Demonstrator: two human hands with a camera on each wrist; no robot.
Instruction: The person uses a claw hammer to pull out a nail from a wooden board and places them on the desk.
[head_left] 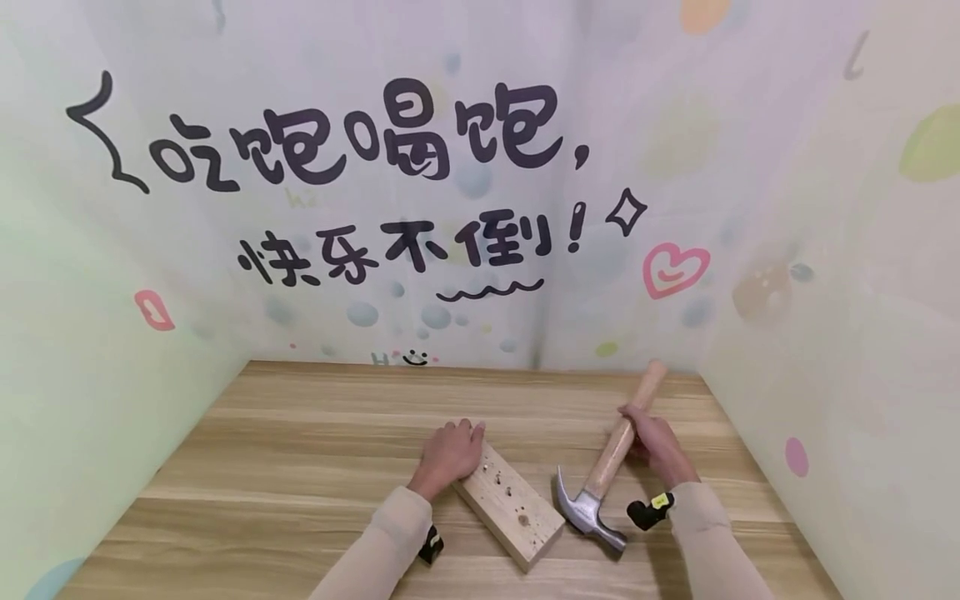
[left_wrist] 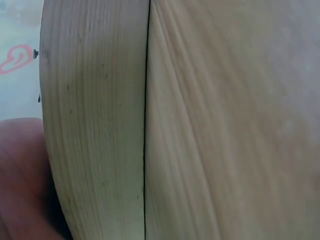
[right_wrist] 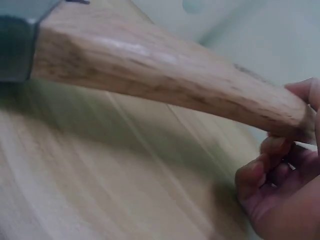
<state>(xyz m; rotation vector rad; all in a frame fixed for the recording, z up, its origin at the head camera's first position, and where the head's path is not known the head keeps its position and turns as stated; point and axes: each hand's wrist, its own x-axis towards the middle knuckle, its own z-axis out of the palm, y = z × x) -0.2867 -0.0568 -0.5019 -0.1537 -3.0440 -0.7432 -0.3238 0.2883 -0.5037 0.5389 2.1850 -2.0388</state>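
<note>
A pale wooden block with several nails along its top lies slantwise on the table. My left hand grips its far end, fingers bent over the wood. The left wrist view shows the block's long side standing on the tabletop, and one nail head sticks out past its edge. To the right, my right hand holds a claw hammer by its wooden handle. The metal head points toward me, close beside the block's near end. Thumb and fingers pinch the handle in the right wrist view.
The wood-grain table runs back to a printed wall with dark lettering. Pale side walls stand to the left and right. Small dark devices are strapped at both wrists.
</note>
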